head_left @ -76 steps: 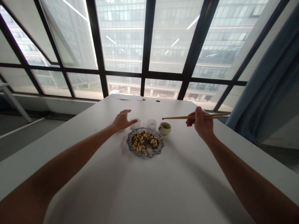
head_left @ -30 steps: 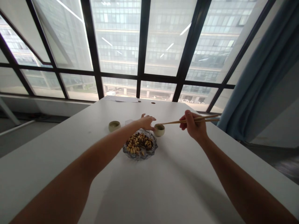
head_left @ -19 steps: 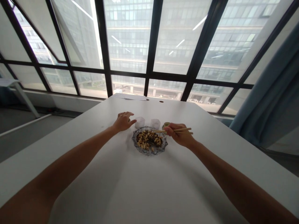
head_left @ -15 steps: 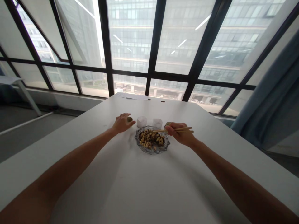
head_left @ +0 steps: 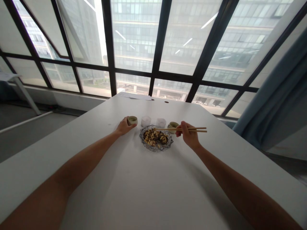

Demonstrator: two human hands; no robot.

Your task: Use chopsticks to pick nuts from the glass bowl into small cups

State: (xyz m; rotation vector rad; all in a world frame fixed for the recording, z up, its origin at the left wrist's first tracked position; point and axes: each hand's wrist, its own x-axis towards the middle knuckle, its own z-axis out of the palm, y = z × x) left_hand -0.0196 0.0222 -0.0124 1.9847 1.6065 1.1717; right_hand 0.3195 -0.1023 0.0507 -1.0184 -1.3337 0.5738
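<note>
My left hand point(head_left: 124, 125) is wrapped round the side of a small greenish cup point(head_left: 132, 120) on the white table. In my right hand point(head_left: 188, 134) is a pair of wooden chopsticks point(head_left: 198, 129), their tips over a scalloped glass dish point(head_left: 156, 149). The dish holds pistachios point(head_left: 150, 140) mixed with small dark seeds. Whether the tips pinch anything is too small to tell. Behind the chopsticks stands a second greenish cup point(head_left: 173, 125), partly covered by them and close to my right fingers.
Two clear plastic cups, a left one point(head_left: 146, 121) and a right one point(head_left: 161, 122), stand just behind the dish. White paper point(head_left: 135, 96) lies at the table's far edge. Beyond are dark-framed windows, with a blue curtain point(head_left: 273, 102) at the right.
My left fingers have come down from above the cup's rim to its side. My right hand has shifted slightly right with the chopsticks, uncovering more of the right greenish cup.
</note>
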